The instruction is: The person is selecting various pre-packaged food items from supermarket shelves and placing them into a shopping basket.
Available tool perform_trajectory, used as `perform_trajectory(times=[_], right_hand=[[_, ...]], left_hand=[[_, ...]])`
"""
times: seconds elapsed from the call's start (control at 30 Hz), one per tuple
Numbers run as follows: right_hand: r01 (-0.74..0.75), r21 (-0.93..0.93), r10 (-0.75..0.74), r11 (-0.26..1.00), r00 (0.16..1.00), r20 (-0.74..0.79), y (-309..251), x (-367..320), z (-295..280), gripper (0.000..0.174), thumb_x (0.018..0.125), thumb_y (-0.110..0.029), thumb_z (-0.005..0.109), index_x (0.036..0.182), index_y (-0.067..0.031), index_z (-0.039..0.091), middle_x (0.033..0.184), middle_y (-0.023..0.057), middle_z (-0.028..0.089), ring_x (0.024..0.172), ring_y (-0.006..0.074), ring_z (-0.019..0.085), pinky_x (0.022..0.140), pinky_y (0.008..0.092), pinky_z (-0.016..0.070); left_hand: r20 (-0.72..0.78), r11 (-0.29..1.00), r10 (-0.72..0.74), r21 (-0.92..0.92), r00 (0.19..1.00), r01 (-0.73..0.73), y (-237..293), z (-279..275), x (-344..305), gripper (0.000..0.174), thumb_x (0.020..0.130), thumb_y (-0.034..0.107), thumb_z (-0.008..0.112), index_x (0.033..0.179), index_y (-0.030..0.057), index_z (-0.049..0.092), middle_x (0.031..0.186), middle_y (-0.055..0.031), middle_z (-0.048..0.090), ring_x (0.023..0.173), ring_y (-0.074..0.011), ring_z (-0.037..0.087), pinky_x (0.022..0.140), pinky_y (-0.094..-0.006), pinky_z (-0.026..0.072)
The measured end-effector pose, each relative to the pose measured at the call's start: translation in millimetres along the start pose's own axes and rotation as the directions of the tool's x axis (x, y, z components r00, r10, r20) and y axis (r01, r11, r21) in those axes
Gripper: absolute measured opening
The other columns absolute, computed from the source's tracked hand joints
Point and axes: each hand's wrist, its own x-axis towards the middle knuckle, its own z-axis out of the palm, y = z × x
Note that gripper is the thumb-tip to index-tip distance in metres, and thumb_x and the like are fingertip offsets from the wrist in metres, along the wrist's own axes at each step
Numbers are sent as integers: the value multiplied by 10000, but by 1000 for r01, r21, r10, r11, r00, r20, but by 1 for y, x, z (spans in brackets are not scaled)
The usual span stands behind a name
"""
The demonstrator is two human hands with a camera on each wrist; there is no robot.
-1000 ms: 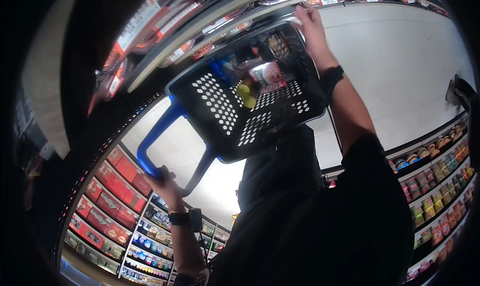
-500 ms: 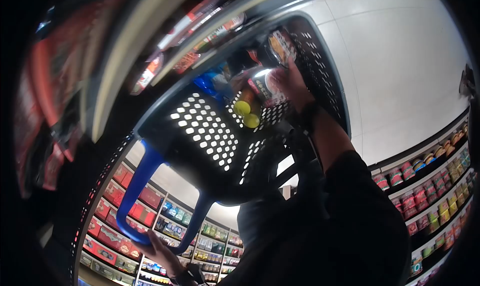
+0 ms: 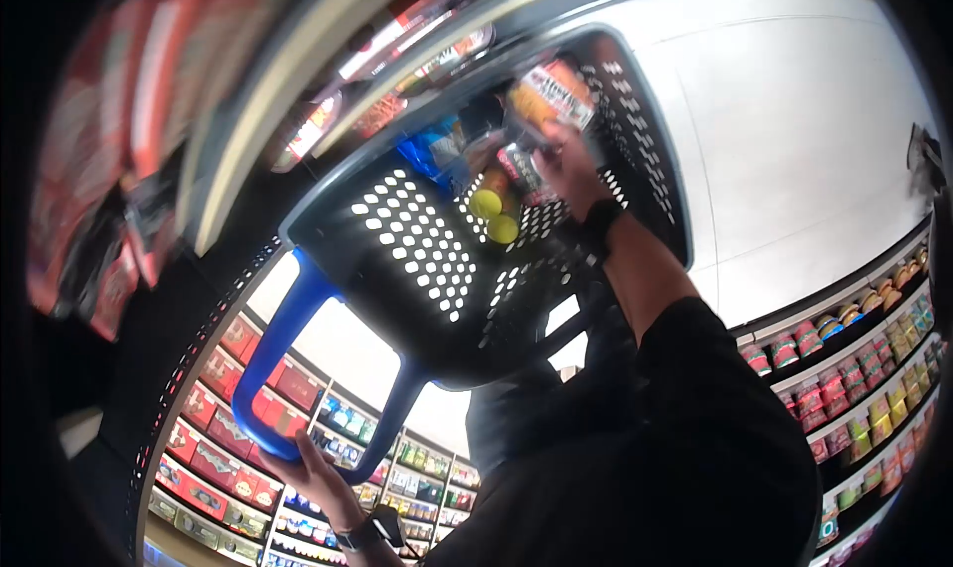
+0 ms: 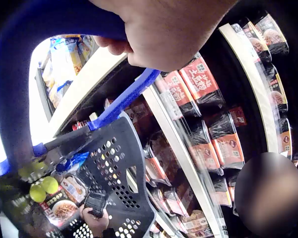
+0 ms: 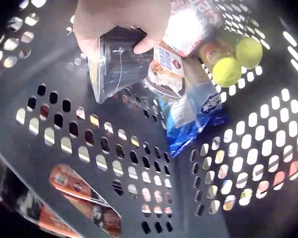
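A dark plastic basket (image 3: 392,304) with slotted walls tilts toward the head camera. My left hand (image 3: 316,483) grips its blue handle (image 3: 263,368), fingers curled round the bar. Inside the basket, my right hand (image 3: 576,175) holds a plastic-wrapped food tray (image 5: 121,62) with a black base, thumb and fingers on opposite sides. Its orange label faces up in the head view. Beside it lie a blue bag (image 5: 188,116), a round food bowl (image 5: 164,79), a labelled food pack (image 4: 62,210) and two containers with yellow-green ends (image 5: 227,72).
A shelf of wrapped meal trays (image 4: 203,79) runs close beside the basket. Behind stand shelves with red boxes (image 3: 223,418), and to the right shelves of jars (image 3: 814,398). Pale floor (image 3: 784,170) stretches between them. A blurred person (image 4: 270,193) appears at the left wrist view's edge.
My right hand has moved from the basket's far rim down into it and now holds a food tray, its orange label turned up. The basket has come nearer the head camera; my left hand keeps the handle.
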Motion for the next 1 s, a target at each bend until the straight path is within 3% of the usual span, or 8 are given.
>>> perform_trajectory(times=[0.07, 0.17, 0.27, 0.57, 0.73, 0.8, 0.87, 1.0], right_hand=[[-467, 795, 638, 387, 759, 135, -53, -2, 6, 405, 961, -30, 555, 1349, -77, 450, 1284, 60, 482, 1070, 126, 552, 892, 261, 493], [-322, 491, 298, 809, 946, 129, -125, -67, 7, 370, 957, -50, 541, 1319, -58, 466, 1263, 41, 495, 1127, 118, 519, 884, 253, 478], [-348, 805, 328, 481, 923, 203, -184, -113, 14, 584, 872, -15, 624, 1402, -89, 390, 1304, 78, 547, 1216, 233, 555, 1048, 364, 438], [-293, 525, 194, 799, 952, 237, -331, -259, 32, 870, 765, 69, 722, 1455, -75, 213, 1408, 125, 437, 1323, 266, 456, 1103, 411, 392], [-196, 422, 91, 885, 962, 257, -395, -321, 53, 1013, 726, 54, 765, 1514, -76, 141, 1432, 120, 400, 1350, 245, 410, 1120, 399, 368], [-132, 402, 16, 906, 960, 278, -410, -337, 64, 985, 726, 40, 784, 1487, -46, 165, 1413, 130, 409, 1341, 240, 418, 1102, 393, 395], [-93, 374, -24, 923, 955, 297, -434, -363, 76, 971, 731, 28, 792, 1476, -38, 171, 1410, 130, 408, 1340, 234, 417, 1092, 389, 409], [40, 279, -148, 959, 914, 378, -447, -390, 98, 961, 743, 0, 805, 1464, -41, 170, 1413, 128, 409, 1320, 236, 444, 1088, 392, 416]], left_hand=[[45, 999, -41, 6, 998, 41, 7, -2, -1, 475, 976, 128, 609, 1379, 18, 383, 995, -55, 553, 697, -73, 474, 555, -193, 384], [106, 996, 88, -8, 991, -87, -32, -9, 10, 415, 967, 93, 613, 1315, 1, 407, 1010, -70, 546, 738, -92, 503, 588, -213, 420], [174, 960, 124, -269, 977, -74, -32, -4, 11, 429, 964, 71, 611, 1333, -14, 409, 1112, -99, 568, 942, -175, 562, 843, -319, 488], [119, 953, 252, -204, 960, -225, 12, -19, -1, 502, 891, 267, 692, 1264, 9, 477, 1091, -219, 620, 962, -373, 618, 847, -444, 488], [-195, 569, 758, -269, 622, -777, 10, -42, -29, 617, 841, 213, 739, 1345, -1, 456, 1247, -214, 539, 1180, -368, 507, 1037, -437, 388], [354, 549, 654, -830, 669, -97, 16, -60, -55, 720, 890, 232, 719, 1462, 35, 328, 1358, -169, 499, 1284, -282, 471, 1080, -398, 378], [553, 450, 660, -833, 509, 322, 15, -71, -67, 777, 911, 208, 702, 1524, 78, 241, 1446, -140, 430, 1339, -242, 437, 1082, -382, 399], [551, 250, 721, -772, 420, 585, 10, -115, -78, 771, 907, 162, 688, 1532, 65, 247, 1441, -113, 452, 1298, -223, 489, 1067, -368, 430]])
